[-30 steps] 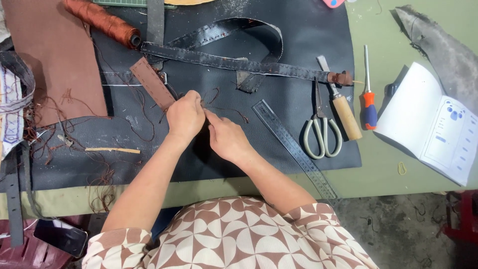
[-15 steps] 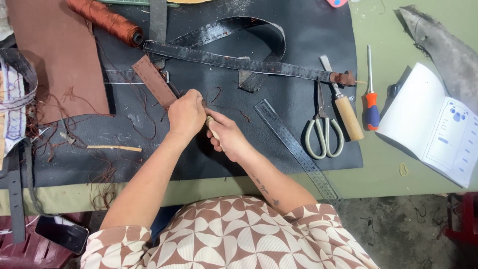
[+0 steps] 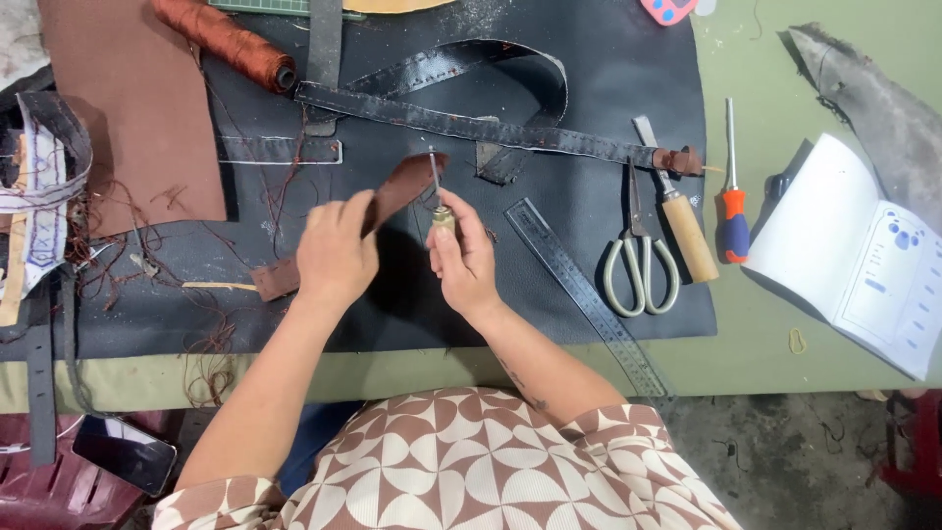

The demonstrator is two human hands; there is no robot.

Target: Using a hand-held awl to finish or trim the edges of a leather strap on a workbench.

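Whereas both hands were bunched together half a second ago, the brown leather strip (image 3: 392,201) is now lifted, clamped in the left hand (image 3: 336,257); beside it, the awl (image 3: 438,196) is pinched upright by the right hand (image 3: 463,260), suggesting piercing.

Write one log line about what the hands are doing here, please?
left hand: holds brown leather strip | right hand: grips awl, tip at strip | surface: black leather sheet | nearby: scissors, ruler

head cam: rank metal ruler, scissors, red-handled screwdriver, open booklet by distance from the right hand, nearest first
1. metal ruler: just right of the right hand, lying diagonally.
2. scissors: right of the ruler.
3. red-handled screwdriver: farther right, at the mat's edge.
4. open booklet: far right.
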